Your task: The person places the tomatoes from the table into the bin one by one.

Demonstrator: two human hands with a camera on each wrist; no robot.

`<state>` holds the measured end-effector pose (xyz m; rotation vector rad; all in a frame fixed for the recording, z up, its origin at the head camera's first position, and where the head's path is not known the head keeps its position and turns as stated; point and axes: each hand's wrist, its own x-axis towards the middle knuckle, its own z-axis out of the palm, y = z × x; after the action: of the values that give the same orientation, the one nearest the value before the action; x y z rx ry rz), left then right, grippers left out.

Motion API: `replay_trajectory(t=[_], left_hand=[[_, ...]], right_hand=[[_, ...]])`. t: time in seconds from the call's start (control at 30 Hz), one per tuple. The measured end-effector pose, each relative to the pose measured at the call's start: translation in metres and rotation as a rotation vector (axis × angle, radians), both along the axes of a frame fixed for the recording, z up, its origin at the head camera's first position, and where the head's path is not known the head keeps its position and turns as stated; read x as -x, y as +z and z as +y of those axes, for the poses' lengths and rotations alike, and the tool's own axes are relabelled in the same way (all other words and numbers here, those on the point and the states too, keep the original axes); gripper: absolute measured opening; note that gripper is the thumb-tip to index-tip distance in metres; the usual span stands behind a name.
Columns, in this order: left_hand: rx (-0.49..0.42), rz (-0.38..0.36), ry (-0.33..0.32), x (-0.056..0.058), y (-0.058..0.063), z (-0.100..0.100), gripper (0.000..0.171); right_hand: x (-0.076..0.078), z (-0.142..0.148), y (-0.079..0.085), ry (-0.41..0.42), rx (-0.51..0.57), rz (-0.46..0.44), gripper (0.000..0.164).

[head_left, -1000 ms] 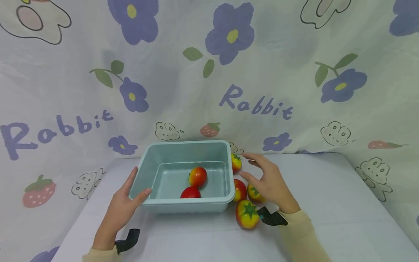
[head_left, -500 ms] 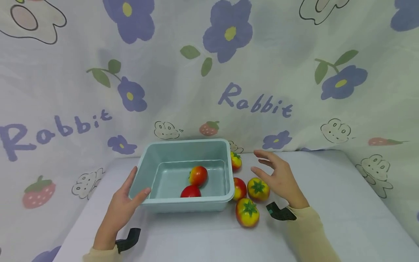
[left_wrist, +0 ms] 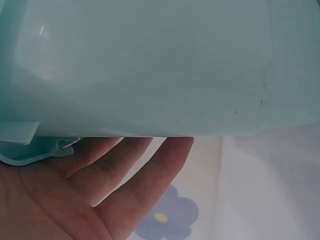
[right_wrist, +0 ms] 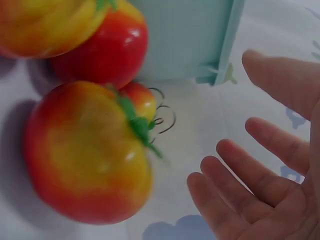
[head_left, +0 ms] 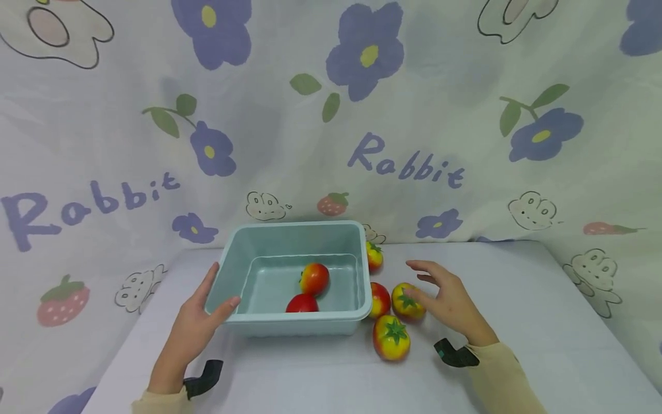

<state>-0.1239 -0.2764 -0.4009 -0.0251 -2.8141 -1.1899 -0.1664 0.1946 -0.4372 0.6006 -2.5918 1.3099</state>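
A pale blue-green plastic bin (head_left: 295,326) holds two red tomatoes, one farther back (head_left: 314,279) and one partly hidden by the front wall (head_left: 302,303). My left hand (head_left: 188,333) holds the bin's left side, thumb over the rim and fingers along the outer wall. In the left wrist view those fingers (left_wrist: 145,192) lie against the plastic. My right hand (head_left: 455,302) is spread above and right of a yellow-red tomato (head_left: 408,311), thumb overlapping it in the head view. The right wrist view shows that tomato (right_wrist: 85,160) apart from the fingers, with nothing in the palm.
More tomatoes lie right of the bin: one in front (head_left: 391,338), one against its side (head_left: 381,300) and one at the back corner (head_left: 374,259). A white cloth (head_left: 517,322) covers the table. Behind hangs a printed curtain (head_left: 289,132).
My right hand has moved right and toward me from beside the back-corner tomato, coming lower over the right-hand tomato. My left hand and the bin hold still.
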Motion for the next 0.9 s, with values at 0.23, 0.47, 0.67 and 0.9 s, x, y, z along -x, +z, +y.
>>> replay_trajectory(t=[0.23,0.47,0.67,0.9], left_hand=[[0.007,-0.015,0.009,0.0,0.0,0.001,0.09],[0.02,-0.012,0.016,0.0,0.0,0.001,0.09],[0.03,-0.002,0.021,0.0,0.001,0.001,0.089],[0.027,-0.004,0.019,0.0,0.001,0.002,0.088]], right_hand=[[0.002,0.005,-0.009,0.053,-0.01,-0.008,0.059],[0.006,0.012,-0.015,0.082,-0.024,0.0,0.061],[0.009,0.015,-0.021,0.108,-0.035,-0.06,0.062],[0.01,0.015,-0.027,0.116,-0.072,-0.136,0.069]])
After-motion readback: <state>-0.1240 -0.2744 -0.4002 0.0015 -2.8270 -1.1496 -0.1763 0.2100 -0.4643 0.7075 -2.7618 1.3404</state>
